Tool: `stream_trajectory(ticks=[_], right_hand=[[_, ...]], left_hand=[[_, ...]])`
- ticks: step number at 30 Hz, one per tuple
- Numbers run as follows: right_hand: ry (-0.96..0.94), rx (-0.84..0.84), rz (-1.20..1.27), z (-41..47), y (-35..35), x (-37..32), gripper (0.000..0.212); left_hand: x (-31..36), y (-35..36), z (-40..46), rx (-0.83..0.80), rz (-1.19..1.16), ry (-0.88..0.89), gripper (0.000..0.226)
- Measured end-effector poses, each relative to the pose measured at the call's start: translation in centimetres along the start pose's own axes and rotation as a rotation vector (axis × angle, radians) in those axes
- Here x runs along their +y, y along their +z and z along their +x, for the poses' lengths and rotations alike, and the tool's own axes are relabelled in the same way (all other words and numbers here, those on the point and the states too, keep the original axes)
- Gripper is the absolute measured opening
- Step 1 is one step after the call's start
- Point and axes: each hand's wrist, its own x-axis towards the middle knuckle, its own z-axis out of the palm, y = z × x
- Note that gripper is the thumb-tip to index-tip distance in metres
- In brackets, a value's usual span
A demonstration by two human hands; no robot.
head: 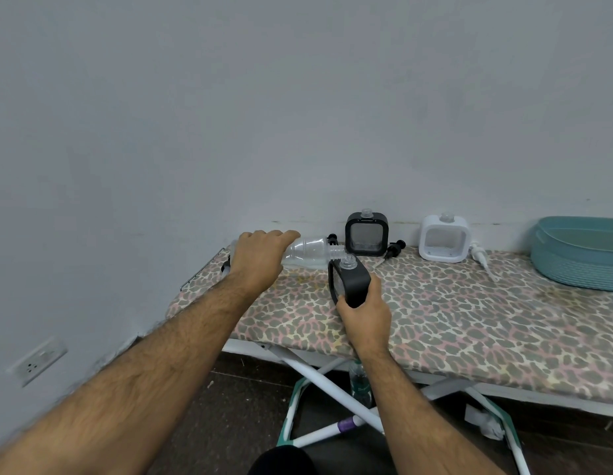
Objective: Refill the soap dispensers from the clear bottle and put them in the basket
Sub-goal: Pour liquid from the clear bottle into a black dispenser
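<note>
My left hand [258, 258] grips the clear bottle [310, 252], tipped on its side with its open mouth at the neck of a black soap dispenser [353, 277]. My right hand [365, 311] holds that dispenser by its lower end, tilted toward the bottle. A second black dispenser [366, 234] stands upright by the wall with its pump off. A white dispenser [442, 238] stands to its right, also open. The teal basket [579, 258] sits at the far right of the board.
All of it rests on an ironing board with a leopard-print cover [469, 313] against a grey wall. Black pump heads [395, 248] and a white pump [480, 257] lie beside the dispensers. Another bottle [359, 382] stands on the floor under the board.
</note>
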Motion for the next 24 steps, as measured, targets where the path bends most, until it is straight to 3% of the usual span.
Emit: stream_trajectory(ticks=[24], right_hand=[[0.024,-0.012,0.001,-0.05,-0.17,-0.30,0.060]], left_hand=[[-0.03,0.35,-0.39,0.012,-0.017,-0.005,0.064]])
